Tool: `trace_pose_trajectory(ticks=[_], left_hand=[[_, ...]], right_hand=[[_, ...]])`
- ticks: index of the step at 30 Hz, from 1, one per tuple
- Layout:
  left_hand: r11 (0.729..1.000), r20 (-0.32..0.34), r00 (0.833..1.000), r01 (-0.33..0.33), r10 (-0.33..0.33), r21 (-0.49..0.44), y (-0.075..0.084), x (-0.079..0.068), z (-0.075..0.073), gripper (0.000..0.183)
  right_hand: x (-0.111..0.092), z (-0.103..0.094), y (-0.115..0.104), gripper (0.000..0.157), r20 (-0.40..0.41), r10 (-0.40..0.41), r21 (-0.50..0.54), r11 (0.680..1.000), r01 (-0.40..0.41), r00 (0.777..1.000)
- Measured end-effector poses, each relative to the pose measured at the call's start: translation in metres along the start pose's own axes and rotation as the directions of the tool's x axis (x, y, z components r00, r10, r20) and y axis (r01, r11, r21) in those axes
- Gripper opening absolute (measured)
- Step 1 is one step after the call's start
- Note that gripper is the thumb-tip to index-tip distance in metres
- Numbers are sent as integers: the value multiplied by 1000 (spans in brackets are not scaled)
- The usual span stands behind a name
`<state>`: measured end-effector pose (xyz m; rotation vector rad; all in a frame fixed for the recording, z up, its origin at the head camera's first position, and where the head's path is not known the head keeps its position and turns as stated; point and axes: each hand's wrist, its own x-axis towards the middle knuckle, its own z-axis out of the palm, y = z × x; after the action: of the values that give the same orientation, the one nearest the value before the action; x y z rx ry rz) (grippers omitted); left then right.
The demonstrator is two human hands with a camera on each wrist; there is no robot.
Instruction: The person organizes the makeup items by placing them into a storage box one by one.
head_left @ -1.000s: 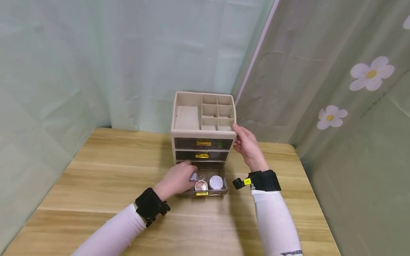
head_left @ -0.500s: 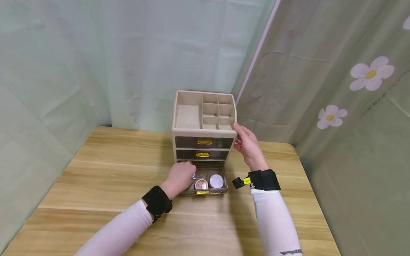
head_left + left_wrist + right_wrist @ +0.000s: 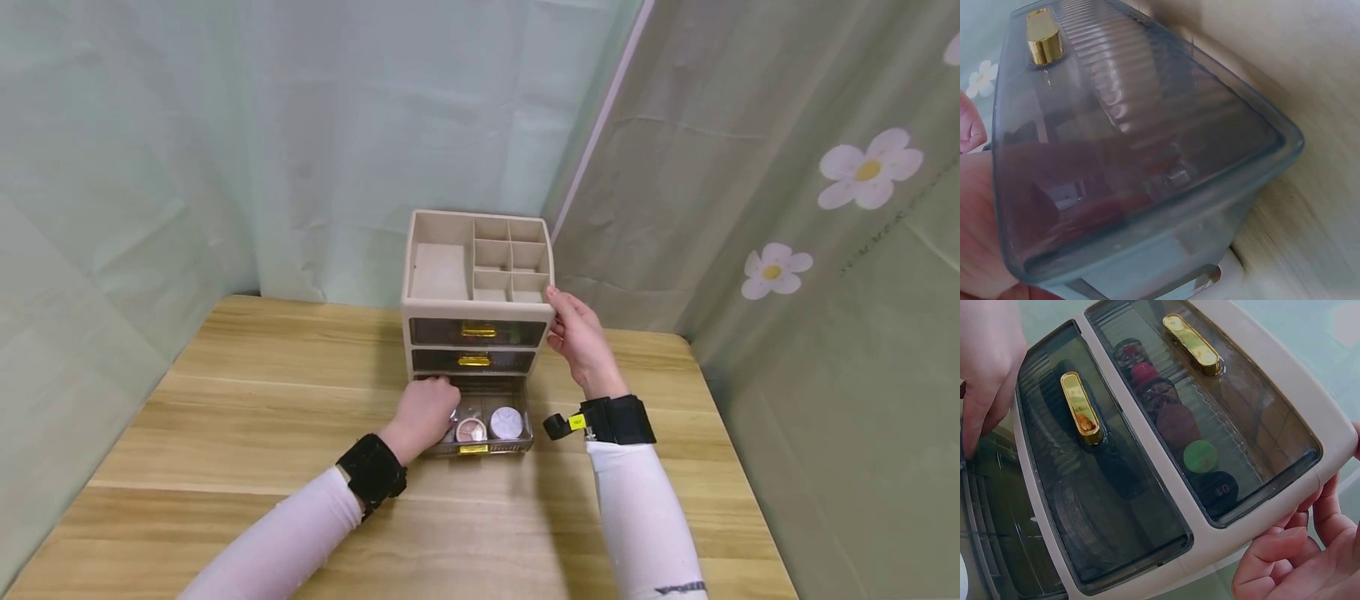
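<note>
A cream cosmetics organizer [image 3: 480, 309] stands on the table with its bottom drawer [image 3: 517, 450] pulled out. My left hand [image 3: 424, 417] reaches down into the drawer's left side. A small pale item [image 3: 453, 414] shows beside its fingers, which are mostly hidden; whether they pinch it is unclear. Beside it in the drawer lie a round makeup palette [image 3: 471, 431] and a round lilac-white case [image 3: 506, 423]. My right hand [image 3: 583, 343] holds the organizer's right front edge, thumb at the top corner and fingers curled against the side in the right wrist view.
The top drawer [image 3: 1204, 412] is closed and contains several small round-capped items, one with a green cap [image 3: 1200, 456]. Below it, the middle drawer [image 3: 1104, 481] is closed too. Curtains [image 3: 337, 150] hang behind the wooden table [image 3: 285, 400].
My left hand has shifted slightly right and turned knuckles-up, lower over the drawer; the pale item by its fingers shows less. My right hand keeps its hold on the organizer.
</note>
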<state>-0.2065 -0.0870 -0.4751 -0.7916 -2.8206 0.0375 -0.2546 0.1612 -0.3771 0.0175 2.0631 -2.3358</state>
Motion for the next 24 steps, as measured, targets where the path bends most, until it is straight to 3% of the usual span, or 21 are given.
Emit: trace_pose_trajectory(ticks=[8,16,20,24], left_hand=[[999,17,1000,18,-18,-28,-5,-1,-2,13],[988,-3,1000,28,-29,-154,-14,-4,-12,21],[958,-5,998,60,-64,-279,-20,-5,-17,14],[892,-82,992,50,-97,-449,-24,-10,-22,19]], right_hand=[[3,4,1,27,11,-10,38,999,10,1000],[5,5,2,25,15,-20,58,998,19,1000],[5,4,2,25,15,-26,63,998,25,1000],[4,4,2,26,12,-24,57,998,23,1000]])
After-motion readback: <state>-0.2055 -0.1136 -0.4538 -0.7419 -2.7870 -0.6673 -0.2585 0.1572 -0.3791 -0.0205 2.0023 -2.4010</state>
